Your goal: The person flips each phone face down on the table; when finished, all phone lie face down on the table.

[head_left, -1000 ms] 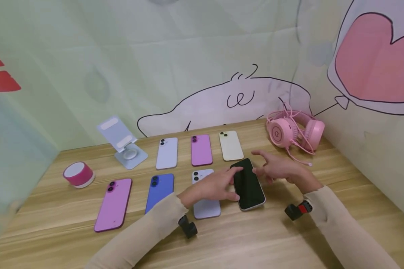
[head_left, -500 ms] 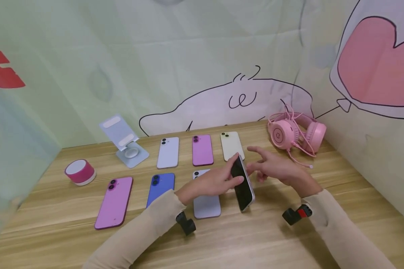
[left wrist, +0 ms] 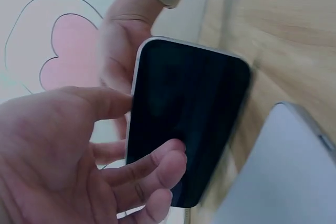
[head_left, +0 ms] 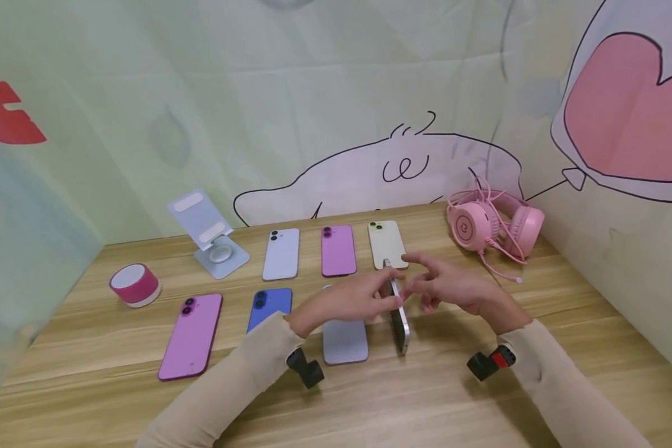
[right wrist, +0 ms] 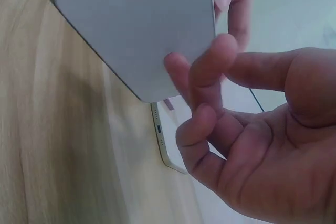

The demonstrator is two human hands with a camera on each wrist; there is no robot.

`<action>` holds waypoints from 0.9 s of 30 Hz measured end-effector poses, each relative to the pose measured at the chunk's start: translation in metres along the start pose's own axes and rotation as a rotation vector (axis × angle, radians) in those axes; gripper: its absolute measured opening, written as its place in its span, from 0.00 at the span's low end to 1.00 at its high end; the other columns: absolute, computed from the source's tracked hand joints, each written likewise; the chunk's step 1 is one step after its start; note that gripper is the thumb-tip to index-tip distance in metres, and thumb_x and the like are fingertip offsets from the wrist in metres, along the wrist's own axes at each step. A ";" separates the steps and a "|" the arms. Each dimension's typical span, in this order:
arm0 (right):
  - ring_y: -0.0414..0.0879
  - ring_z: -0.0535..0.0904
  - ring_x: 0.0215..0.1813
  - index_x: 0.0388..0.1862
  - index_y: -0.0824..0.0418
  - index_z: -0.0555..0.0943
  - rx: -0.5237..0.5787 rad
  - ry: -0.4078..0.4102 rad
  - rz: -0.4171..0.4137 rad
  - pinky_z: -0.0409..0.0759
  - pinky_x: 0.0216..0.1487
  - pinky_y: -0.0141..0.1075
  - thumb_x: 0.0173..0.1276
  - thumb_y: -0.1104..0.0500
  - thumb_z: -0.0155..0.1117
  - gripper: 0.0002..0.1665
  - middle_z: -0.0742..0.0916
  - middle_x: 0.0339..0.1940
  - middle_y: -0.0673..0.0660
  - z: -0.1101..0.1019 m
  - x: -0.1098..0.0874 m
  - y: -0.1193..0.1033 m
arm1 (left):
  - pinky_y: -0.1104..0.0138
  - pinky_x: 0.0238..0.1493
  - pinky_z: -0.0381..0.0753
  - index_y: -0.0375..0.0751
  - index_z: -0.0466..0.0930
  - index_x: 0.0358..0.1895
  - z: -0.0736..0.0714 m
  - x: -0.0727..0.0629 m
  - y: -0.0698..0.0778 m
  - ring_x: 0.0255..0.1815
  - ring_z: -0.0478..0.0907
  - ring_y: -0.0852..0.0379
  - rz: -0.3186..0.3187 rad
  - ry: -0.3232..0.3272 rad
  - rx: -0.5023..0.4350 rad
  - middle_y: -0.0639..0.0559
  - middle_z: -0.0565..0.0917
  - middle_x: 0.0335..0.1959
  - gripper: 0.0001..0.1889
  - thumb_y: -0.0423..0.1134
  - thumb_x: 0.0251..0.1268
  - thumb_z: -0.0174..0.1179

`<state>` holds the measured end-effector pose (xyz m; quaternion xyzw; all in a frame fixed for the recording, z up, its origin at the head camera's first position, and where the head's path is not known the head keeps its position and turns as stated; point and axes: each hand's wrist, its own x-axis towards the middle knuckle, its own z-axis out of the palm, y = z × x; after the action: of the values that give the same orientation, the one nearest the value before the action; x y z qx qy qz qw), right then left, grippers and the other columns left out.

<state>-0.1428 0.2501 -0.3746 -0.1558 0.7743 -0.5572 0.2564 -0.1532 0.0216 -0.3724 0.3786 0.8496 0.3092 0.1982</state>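
A black-screened smartphone (head_left: 401, 320) is tilted up on its long edge, screen facing left and pale back facing right. My left hand (head_left: 358, 297) holds its upper long edge, with the thumb at the rim and other fingertips before the dark screen (left wrist: 189, 98). On the other side, my right hand (head_left: 450, 285) has bent, relaxed fingers (right wrist: 202, 77) at the phone's pale back (right wrist: 136, 30), its index finger extended in the head view. Partly beneath my left hand lies a lavender phone (head_left: 345, 342). A cream phone (head_left: 388, 242) lies just behind the tilted one.
A white phone (head_left: 281, 255) and a magenta phone (head_left: 338, 252) lie in the back row. Further left are a blue phone (head_left: 269, 305), a pink phone (head_left: 190, 336), a folding stand (head_left: 207, 230) and a pink-and-white cylinder (head_left: 134, 285). Pink headphones (head_left: 493, 221) sit back right.
The smartphone has turned from nearly flat, screen up, to standing on its long edge. My left hand has gone from over its screen to its upper edge; my right hand has moved slightly left.
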 end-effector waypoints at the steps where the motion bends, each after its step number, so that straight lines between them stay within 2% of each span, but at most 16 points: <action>1: 0.45 0.79 0.26 0.81 0.65 0.44 -0.005 -0.010 0.005 0.77 0.32 0.35 0.75 0.66 0.53 0.42 0.86 0.47 0.65 0.000 0.000 0.001 | 0.68 0.34 0.78 0.43 0.66 0.71 -0.002 0.000 0.001 0.32 0.80 0.60 0.013 -0.007 0.030 0.52 0.82 0.41 0.25 0.45 0.76 0.55; 4: 0.46 0.80 0.29 0.81 0.63 0.44 -0.023 -0.028 0.032 0.76 0.34 0.36 0.74 0.64 0.55 0.45 0.86 0.49 0.66 0.001 0.000 0.002 | 0.69 0.35 0.78 0.43 0.74 0.63 -0.006 -0.002 0.003 0.31 0.80 0.61 0.018 -0.026 0.067 0.54 0.82 0.40 0.17 0.42 0.75 0.55; 10: 0.48 0.82 0.33 0.82 0.61 0.41 -0.043 -0.070 0.085 0.78 0.41 0.39 0.75 0.63 0.56 0.46 0.84 0.51 0.68 0.003 -0.002 0.003 | 0.69 0.31 0.77 0.38 0.78 0.53 -0.013 -0.006 0.003 0.27 0.78 0.61 -0.020 -0.031 0.040 0.52 0.82 0.33 0.12 0.37 0.72 0.58; 17: 0.48 0.83 0.33 0.82 0.60 0.40 -0.036 -0.089 0.100 0.77 0.40 0.40 0.76 0.65 0.54 0.46 0.84 0.49 0.67 0.003 -0.002 0.004 | 0.71 0.27 0.73 0.37 0.80 0.50 -0.016 -0.007 0.003 0.22 0.78 0.59 -0.076 -0.051 -0.005 0.52 0.82 0.26 0.10 0.32 0.68 0.58; 27: 0.48 0.82 0.32 0.82 0.60 0.40 -0.107 -0.055 0.133 0.80 0.39 0.41 0.74 0.64 0.57 0.48 0.85 0.41 0.65 -0.001 -0.007 0.001 | 0.70 0.29 0.73 0.35 0.77 0.51 -0.001 -0.002 -0.003 0.22 0.79 0.57 -0.087 -0.079 -0.078 0.49 0.83 0.24 0.10 0.29 0.70 0.58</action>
<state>-0.1375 0.2555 -0.3738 -0.1331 0.8042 -0.4922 0.3054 -0.1536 0.0182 -0.3738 0.3449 0.8441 0.3180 0.2596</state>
